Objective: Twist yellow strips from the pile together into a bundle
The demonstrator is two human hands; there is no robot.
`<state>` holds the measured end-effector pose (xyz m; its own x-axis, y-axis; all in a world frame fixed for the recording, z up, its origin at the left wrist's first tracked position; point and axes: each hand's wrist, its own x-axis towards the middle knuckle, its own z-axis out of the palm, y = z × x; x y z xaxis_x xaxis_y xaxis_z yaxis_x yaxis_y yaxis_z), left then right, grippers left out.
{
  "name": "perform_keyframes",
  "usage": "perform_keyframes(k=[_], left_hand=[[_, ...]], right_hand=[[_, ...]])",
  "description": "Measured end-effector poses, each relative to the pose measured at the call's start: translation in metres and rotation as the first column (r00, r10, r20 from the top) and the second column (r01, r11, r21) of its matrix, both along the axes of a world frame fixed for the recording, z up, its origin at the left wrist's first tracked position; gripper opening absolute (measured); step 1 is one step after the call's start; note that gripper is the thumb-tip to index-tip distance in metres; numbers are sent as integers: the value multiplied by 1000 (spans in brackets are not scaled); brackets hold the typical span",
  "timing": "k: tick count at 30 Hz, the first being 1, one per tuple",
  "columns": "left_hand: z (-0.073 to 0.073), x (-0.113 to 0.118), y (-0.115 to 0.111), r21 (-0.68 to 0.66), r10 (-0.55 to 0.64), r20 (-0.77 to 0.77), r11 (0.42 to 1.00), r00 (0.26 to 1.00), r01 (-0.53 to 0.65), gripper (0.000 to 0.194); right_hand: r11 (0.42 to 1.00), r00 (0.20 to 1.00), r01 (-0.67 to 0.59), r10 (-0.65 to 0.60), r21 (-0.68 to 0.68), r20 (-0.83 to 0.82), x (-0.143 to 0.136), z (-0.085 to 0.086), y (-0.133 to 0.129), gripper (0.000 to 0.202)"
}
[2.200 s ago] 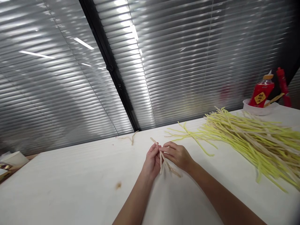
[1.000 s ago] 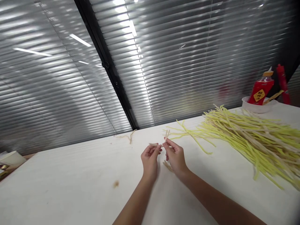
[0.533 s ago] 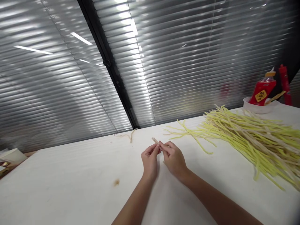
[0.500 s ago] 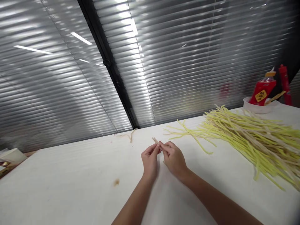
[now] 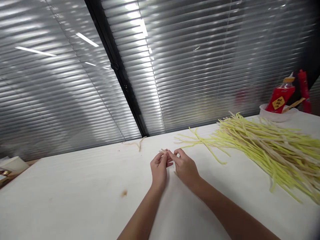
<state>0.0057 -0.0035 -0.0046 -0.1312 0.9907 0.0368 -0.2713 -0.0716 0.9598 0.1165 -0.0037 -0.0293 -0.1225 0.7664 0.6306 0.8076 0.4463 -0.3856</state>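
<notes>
Over the white table, my left hand [image 5: 159,168] and my right hand [image 5: 185,166] meet at their fingertips. My left hand pinches a beige pipe cleaner [image 5: 163,151], whose short folded end pokes out above the fingers. My right index finger presses against that same piece, the other fingers curled. A bit of beige also shows below my right palm; whether it is the same stem is hidden. To the right lies a large pile of yellow and beige pipe cleaners [image 5: 250,140], with a few yellow ones straying toward my right hand.
Beyond my hands a bent beige pipe cleaner [image 5: 140,145] lies near the table's back edge. At the back right a white bowl [image 5: 271,115] holds a red bottle [image 5: 280,98]. Blinds behind glass [image 5: 195,73] rise along the back. A brown stain [image 5: 124,193] marks the table [image 5: 75,193].
The beige end above my fingers has dropped and now shows less. My right index finger has shifted slightly left and up over it, while my left hand stays in nearly the same place.
</notes>
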Motion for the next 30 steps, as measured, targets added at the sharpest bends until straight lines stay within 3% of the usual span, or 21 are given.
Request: perform_keyframes(k=[6,11,14,17,20,25,30], left_hand=[[3,-4,3,-90,-43,87,995,995,51,38],[3,-7,7,-108,20,126,994,992,-6,32],[3,-7,8,-110,36,206,994,978,-14,28],[2,-5,7,-119,22,264,993,964,10,24],[0,-4,6,-145,45,267,989,963,-6,23],[-9,-4,8,-159,129,244,983,961,-92,24],[-14,-7,15,-188,174,242,974,954,-130,22]], right_hand=[[998,998,-61,62,-28,15,6,2,2,56],[993,985,-117,118,10,-122,7,7,1,34],[981,968,-183,190,61,-163,6,6,3,30],[982,967,-174,185,78,-177,7,2,4,28],[991,985,-113,121,67,-124,7,-2,6,27],[991,980,-123,114,46,164,-1,-1,9,29],[984,980,-74,103,-165,173,0,5,8,25]])
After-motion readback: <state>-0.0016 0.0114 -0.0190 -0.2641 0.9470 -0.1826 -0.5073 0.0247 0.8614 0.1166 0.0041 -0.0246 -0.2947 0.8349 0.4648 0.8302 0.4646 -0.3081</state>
